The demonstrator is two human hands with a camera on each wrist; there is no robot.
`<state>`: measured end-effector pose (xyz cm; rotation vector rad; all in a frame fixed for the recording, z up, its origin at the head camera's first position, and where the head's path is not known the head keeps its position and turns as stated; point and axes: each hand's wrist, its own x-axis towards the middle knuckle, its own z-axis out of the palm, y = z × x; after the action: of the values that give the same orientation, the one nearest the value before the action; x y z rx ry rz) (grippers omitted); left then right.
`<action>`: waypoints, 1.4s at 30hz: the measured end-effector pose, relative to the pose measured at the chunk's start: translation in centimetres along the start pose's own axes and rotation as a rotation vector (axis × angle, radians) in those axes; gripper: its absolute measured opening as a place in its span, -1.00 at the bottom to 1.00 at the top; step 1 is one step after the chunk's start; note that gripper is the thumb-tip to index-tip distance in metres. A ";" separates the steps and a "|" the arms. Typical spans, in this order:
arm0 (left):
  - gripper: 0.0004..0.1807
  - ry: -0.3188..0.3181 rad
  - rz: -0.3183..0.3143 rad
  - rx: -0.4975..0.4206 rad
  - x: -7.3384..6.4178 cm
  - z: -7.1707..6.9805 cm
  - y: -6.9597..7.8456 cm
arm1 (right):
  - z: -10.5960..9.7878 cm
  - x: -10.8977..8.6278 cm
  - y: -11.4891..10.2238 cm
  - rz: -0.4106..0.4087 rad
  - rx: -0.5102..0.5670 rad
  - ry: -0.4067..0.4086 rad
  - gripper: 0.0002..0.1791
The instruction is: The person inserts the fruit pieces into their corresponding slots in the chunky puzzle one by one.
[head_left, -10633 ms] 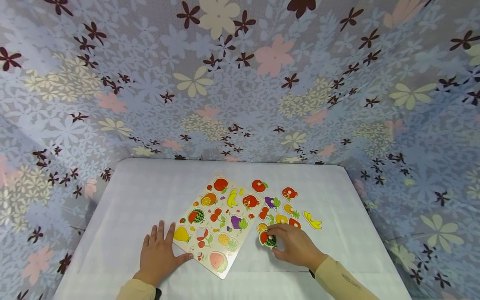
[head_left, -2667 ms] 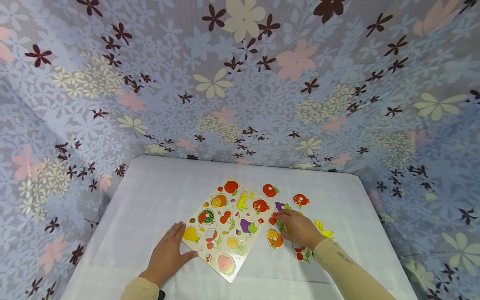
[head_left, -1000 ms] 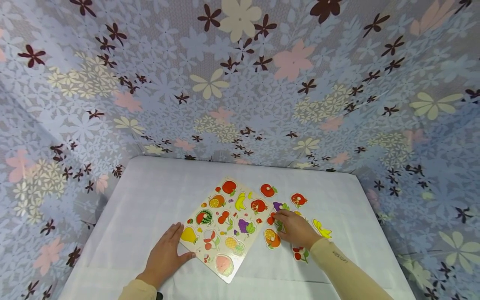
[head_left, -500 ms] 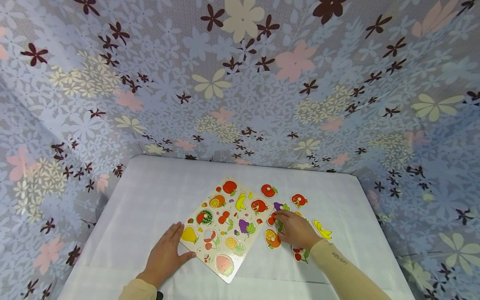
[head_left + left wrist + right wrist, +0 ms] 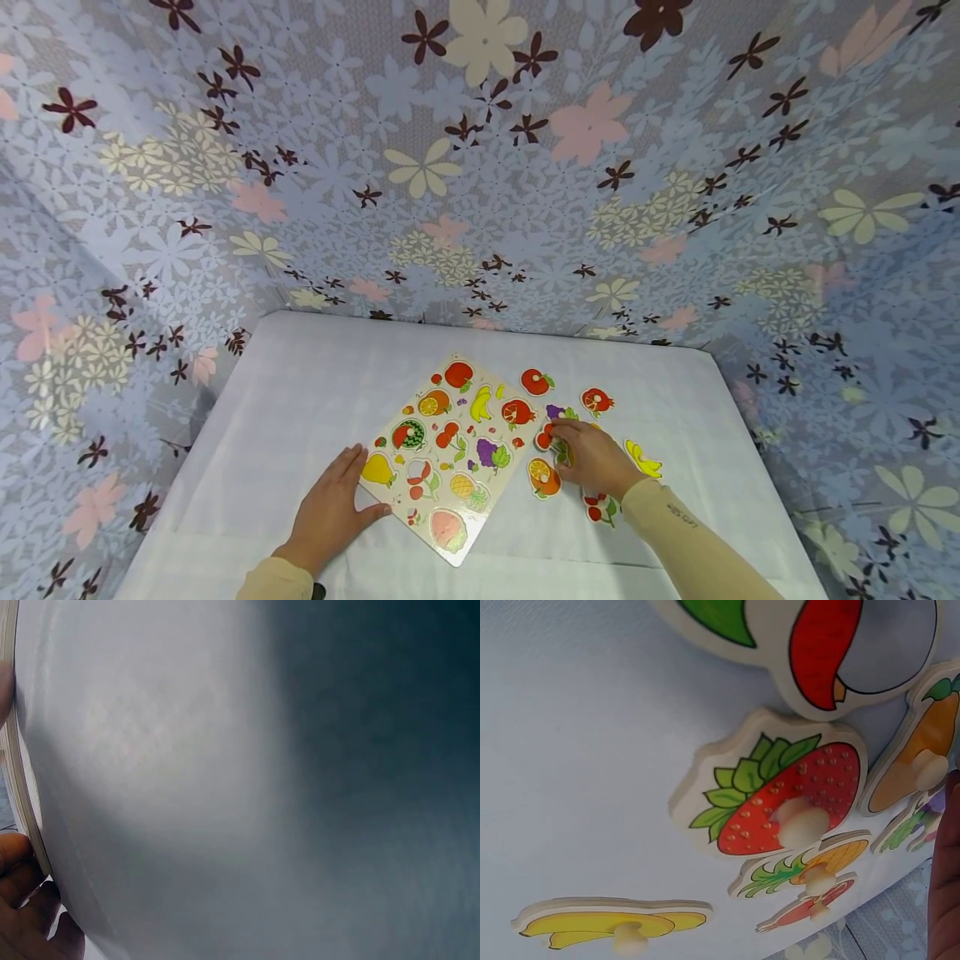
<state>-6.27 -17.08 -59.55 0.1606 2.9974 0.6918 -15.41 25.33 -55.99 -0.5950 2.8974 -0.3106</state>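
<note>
The wooden fruit puzzle board lies turned on the white table, with my left hand at its left corner. The left fingers lie along the upper-left edge and the thumb touches the lower-left edge. A watermelon piece with a knob sits in its spot on the board. Right of the board, my right hand pinches a cherry piece between thumb and fingers, partly covering it. An orange piece lies just below. In the right wrist view, a strawberry piece with a knob lies near the hand.
Around the right hand lie an apple-like piece, a pomegranate piece, a grape piece, a banana piece and a red-fruit piece partly under the wrist. Floral cloth walls surround the table.
The watermelon piece went from my right hand into its spot on the board. That hand then moved to the cherry piece and has stayed nearly still there; the left hand keeps its place.
</note>
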 end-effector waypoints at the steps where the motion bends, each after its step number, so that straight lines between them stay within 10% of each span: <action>1: 0.15 0.000 -0.002 0.001 0.0 0.0 0.0 | 0.0 0.0 0.0 0.007 0.002 -0.003 -0.33; 18: 0.15 0.010 -0.004 0.002 0.1 0.0 -0.2 | -0.5 1.3 -1.4 -0.058 0.049 0.049 -0.36; 42: 0.13 -0.003 -0.002 -0.001 -0.2 -0.4 0.1 | 1.0 6.5 -10.6 -0.162 0.135 -0.030 -0.43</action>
<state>-6.12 -17.13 -59.15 0.1584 2.9936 0.6921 -17.18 13.02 -55.24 -0.8054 2.7775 -0.5092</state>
